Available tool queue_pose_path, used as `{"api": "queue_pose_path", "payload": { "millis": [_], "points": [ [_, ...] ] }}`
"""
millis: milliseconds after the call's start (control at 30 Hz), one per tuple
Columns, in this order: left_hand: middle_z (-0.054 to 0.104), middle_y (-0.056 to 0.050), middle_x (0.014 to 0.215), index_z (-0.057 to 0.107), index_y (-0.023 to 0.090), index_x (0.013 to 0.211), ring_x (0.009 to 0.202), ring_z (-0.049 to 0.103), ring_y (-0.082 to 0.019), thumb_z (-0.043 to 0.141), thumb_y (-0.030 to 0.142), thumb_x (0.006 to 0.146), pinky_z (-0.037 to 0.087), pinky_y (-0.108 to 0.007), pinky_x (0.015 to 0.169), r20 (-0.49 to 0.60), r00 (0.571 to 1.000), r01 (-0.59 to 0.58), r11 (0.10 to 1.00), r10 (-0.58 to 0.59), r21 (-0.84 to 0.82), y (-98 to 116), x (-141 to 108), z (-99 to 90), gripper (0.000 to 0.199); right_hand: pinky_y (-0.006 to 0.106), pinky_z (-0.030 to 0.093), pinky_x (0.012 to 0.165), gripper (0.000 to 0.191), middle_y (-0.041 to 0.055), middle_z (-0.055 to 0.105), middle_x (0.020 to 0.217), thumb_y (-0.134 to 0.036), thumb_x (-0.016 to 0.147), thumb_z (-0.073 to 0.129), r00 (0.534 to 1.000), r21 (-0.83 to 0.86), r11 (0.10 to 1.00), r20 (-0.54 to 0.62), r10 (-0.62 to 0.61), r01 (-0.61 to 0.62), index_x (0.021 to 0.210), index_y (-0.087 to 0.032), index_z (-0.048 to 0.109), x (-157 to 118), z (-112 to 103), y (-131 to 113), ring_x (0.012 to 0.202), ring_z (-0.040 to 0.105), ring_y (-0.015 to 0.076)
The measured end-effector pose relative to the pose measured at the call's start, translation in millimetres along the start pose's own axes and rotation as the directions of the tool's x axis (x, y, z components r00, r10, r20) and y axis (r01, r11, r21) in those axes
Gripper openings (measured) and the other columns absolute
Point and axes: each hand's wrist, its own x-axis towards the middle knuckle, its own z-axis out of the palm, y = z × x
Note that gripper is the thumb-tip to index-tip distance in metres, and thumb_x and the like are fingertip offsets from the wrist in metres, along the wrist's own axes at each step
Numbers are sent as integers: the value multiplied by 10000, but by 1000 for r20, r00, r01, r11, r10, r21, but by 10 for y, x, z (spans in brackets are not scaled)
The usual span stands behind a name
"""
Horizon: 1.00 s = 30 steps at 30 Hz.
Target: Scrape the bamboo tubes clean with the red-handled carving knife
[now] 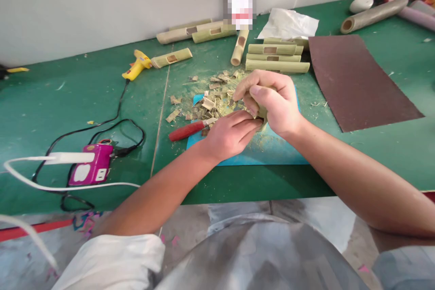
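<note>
My right hand (277, 102) is closed, knuckles up, around a pale green bamboo piece (262, 112) over the blue mat (234, 157). Most of that piece is hidden by my fingers. My left hand (229, 133) is palm down just below, its fingers together and bent against the lower part of the same bamboo piece; its thumb is out of sight. Beside my left hand lies a red-handled blade tool (186, 131), its metal end partly covered. Bamboo chips (208, 103) and yellowish dust spread beyond my hands.
Notched bamboo tubes (277, 67) lie at the back of the green table (190, 181). A brown sheet (363, 81) is at right, near a white crumpled sheet (288, 22). At left are a yellow glue gun (137, 65), a magenta power adapter (91, 163) and cords.
</note>
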Motion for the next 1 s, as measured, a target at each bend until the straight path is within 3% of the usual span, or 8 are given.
{"api": "queue_pose_path", "payload": {
  "millis": [367, 500, 767, 900, 1000],
  "points": [
    [705, -59, 889, 695, 156, 911, 830, 676, -143, 530, 193, 951, 557, -250, 777, -16, 999, 48, 999, -48, 18, 72, 9, 16, 173, 252, 346, 486, 221, -44, 437, 491, -196, 840, 465, 999, 29, 999, 5, -47, 46, 738, -177, 660, -3, -4, 23, 477, 385, 95],
    [701, -41, 859, 694, 165, 903, 797, 675, -119, 565, 189, 938, 550, -213, 751, -59, 994, 85, 996, -87, -34, 127, 7, 13, 136, 261, 385, 536, 211, -26, 483, 560, -209, 846, 475, 998, -18, 998, -18, -57, 57, 742, -183, 657, -17, 10, 18, 535, 441, 105],
    [701, -61, 853, 708, 157, 983, 767, 675, -143, 508, 177, 940, 566, -242, 698, -22, 987, 158, 982, -156, 100, 211, -21, -5, 205, 276, 416, 594, 190, -16, 505, 687, -377, 902, 511, 957, -169, 985, -275, -93, 47, 814, -235, 603, -80, 114, 25, 594, 431, 116],
    [697, -69, 883, 704, 158, 1000, 785, 673, -144, 482, 167, 949, 569, -245, 712, -2, 988, 154, 983, -155, 103, 209, -52, -15, 228, 272, 438, 598, 260, -7, 502, 697, -464, 918, 479, 964, -218, 976, -258, -68, 11, 823, -240, 572, -87, 104, 29, 642, 478, 131],
    [690, -67, 908, 696, 160, 1018, 811, 670, -144, 462, 160, 962, 567, -251, 737, 1, 991, 132, 985, -133, 113, 181, -45, 3, 240, 259, 416, 557, 242, -20, 486, 640, -376, 917, 477, 980, -167, 986, -194, -44, 12, 740, -228, 551, -75, 74, 13, 586, 464, 114]
  ]
}}
